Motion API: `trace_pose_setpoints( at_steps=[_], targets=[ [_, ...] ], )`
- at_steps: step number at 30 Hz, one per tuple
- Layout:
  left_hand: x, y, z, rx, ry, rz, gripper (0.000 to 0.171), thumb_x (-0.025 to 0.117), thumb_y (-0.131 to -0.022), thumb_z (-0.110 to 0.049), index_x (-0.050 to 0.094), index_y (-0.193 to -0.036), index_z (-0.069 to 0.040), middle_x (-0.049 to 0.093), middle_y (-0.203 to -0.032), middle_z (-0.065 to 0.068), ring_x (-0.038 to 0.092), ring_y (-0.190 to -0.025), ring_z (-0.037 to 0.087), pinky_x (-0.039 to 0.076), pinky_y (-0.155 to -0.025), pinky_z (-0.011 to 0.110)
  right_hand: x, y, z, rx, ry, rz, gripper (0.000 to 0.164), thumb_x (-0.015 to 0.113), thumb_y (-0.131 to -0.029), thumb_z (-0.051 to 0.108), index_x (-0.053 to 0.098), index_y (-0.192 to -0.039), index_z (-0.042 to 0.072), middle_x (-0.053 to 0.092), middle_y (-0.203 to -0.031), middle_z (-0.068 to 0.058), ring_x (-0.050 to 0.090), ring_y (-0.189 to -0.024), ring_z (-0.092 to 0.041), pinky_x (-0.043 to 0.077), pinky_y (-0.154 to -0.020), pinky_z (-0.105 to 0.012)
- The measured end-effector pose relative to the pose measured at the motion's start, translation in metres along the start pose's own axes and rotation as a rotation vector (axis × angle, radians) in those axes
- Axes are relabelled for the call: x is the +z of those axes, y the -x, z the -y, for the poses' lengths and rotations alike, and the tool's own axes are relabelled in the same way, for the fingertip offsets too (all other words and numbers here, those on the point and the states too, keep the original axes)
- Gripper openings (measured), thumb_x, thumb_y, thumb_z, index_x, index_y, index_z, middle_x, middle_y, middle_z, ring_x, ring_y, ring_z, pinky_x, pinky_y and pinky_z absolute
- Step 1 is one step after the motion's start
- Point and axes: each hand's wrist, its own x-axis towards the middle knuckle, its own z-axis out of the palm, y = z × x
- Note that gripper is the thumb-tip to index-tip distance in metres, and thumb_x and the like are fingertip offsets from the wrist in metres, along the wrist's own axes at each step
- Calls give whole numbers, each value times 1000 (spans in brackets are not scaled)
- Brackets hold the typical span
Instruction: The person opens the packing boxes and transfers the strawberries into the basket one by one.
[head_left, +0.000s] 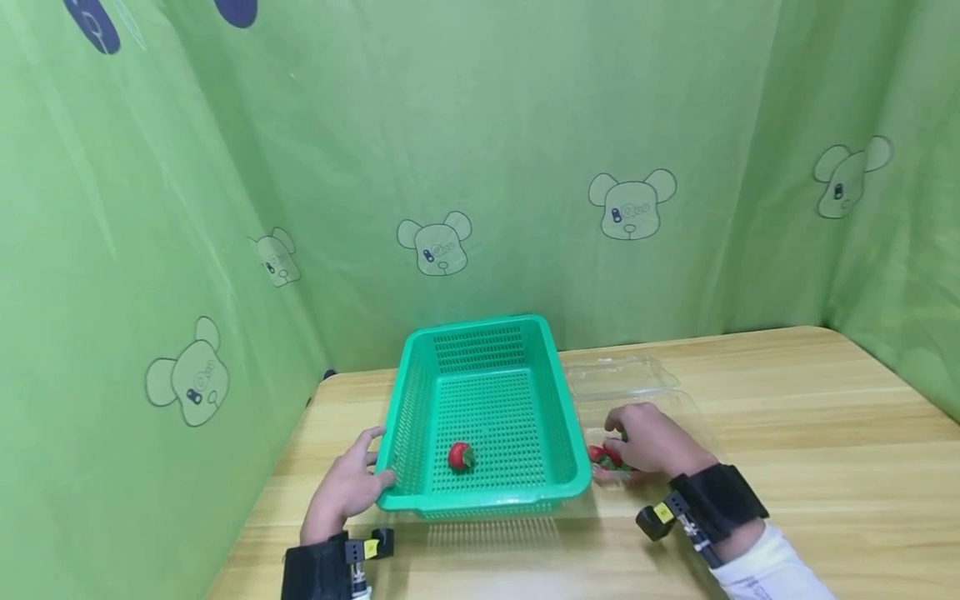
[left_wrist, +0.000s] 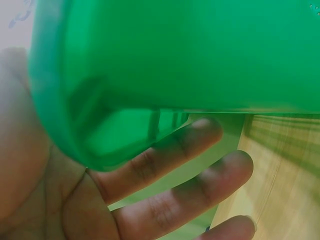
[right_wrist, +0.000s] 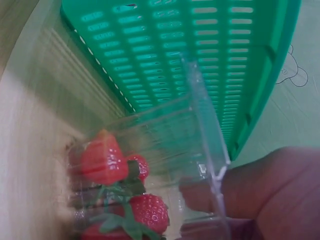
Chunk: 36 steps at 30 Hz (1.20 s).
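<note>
My left hand [head_left: 351, 479] holds the near left corner of a green plastic basket [head_left: 564, 400], thumb over the rim and fingers spread along the outside. In the left wrist view those fingers [left_wrist: 185, 200] reach out under the rim. One red strawberry [head_left: 459, 456] with green leaves lies on the basket floor. To the right, my right hand [head_left: 660, 440] reaches down into a clear plastic box [head_left: 678, 406], its fingers bent loosely beside several strawberries [right_wrist: 104, 159]. In the right wrist view the fingertips show through the box wall, close to one strawberry [right_wrist: 150, 212].
The box's clear lid [head_left: 622, 377] lies folded back behind it on the wooden table [head_left: 817, 433]. A green curtain [head_left: 525, 167] with bear-head prints hangs behind the table and along both sides. The box stands close against the basket's right side.
</note>
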Motion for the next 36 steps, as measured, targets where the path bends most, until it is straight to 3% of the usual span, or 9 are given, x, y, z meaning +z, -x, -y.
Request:
trace_pose_setpoints(
  at_steps=[10, 19, 36],
  targets=[
    [1, -2, 0, -11, 18, 1, 68, 60, -83, -3, 31, -144, -8, 54, -130, 30, 55, -112, 40, 48, -86, 54, 5, -2, 1, 13, 2, 71, 26, 67, -75, 3, 65, -101, -4, 64, -85, -12, 54, -67, -20, 48, -63, -38],
    [0, -1, 0, -13, -10, 5, 68, 60, -84, -4, 30, -145, -9, 53, -131, 30, 52, -116, 44, 47, -86, 56, 12, -5, -3, 33, 3, 33, 18, 68, -73, 1, 65, -91, 1, 61, -76, -8, 53, -64, -19, 47, -57, -35],
    [0, 0, -1, -23, 13, 8, 69, 60, -84, -3, 29, -145, -9, 52, -131, 31, 52, -115, 44, 46, -88, 57, 12, -8, -5, 50, 35, -35, 15, 69, -74, 7, 64, -88, 6, 59, -74, -6, 52, -63, -19, 44, -54, -35]
  ],
)
